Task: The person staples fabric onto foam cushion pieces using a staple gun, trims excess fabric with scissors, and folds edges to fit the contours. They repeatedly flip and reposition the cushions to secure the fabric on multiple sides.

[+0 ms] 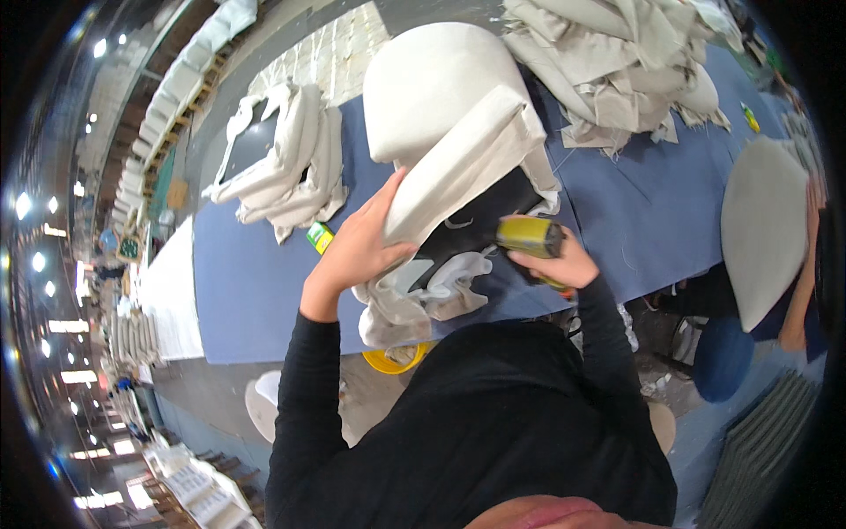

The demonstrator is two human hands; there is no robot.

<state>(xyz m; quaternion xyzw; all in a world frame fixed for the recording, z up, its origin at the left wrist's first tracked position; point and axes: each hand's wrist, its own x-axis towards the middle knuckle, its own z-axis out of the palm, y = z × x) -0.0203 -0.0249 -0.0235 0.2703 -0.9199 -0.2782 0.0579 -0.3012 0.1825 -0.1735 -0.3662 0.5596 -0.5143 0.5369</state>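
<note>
A cream upholstered chair seat (436,84) lies on the blue-covered table in front of me, joined to or touching a long padded cream panel (463,167). My left hand (366,234) grips the panel's near left end, thumb on one side and fingers along the other. Black backing cloth (493,212) shows under the panel, with loose cream fabric (449,286) bunched at the near edge. My right hand (564,260) is closed round a yellow and black staple gun (529,236), smeared by motion, just right of the black cloth. Its tip cannot be made out.
Stacked cream covered pieces (295,163) stand at the left on the blue table cover (256,291). A heap of cream fabric (617,70) fills the far right. A yellow bucket (379,360) sits below the near edge. Another person's arm (800,300) is beside a cream panel (765,229) at the right.
</note>
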